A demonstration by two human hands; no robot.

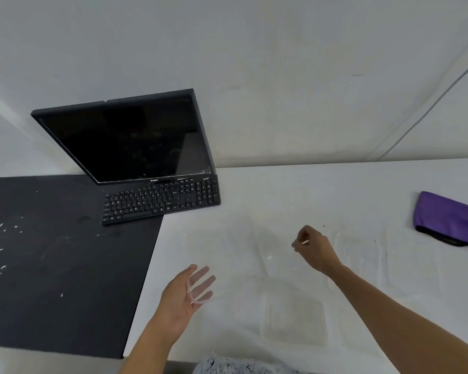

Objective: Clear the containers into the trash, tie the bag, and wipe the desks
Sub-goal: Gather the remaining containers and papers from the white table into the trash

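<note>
My left hand (183, 295) holds a clear container (199, 302) by its rim. The thumb is outside, and the fingers show pale through the plastic wall. My right hand (315, 251) is curled, with thumb and fingertips pinched together on a small white sliver (305, 242). I cannot tell what the sliver belongs to.

Both hands are over the white desk (322, 190). Between my forearms, right of the left hand, lies one clear tray (295, 322). Just right of my right wrist is a second tray (357, 255), and beyond it a third tray (414, 261). With the held container, that makes four clear pieces. Their edges nearly vanish against the white top, so the count is unsure.

Further right of my right hand, one purple cloth (449, 217) lies bunched and is cut off by the frame edge. Left of my left hand a black desk (52, 265) butts against the white one, speckled with white flecks. Ahead of the left hand, one keyboard (160, 201) straddles the seam between the two desks. One dark monitor (130, 139) stands right behind it against the wall.

Nothing lies between my two hands. Below my arms a strip of patterned fabric (241, 367) shows, too cropped to identify.
</note>
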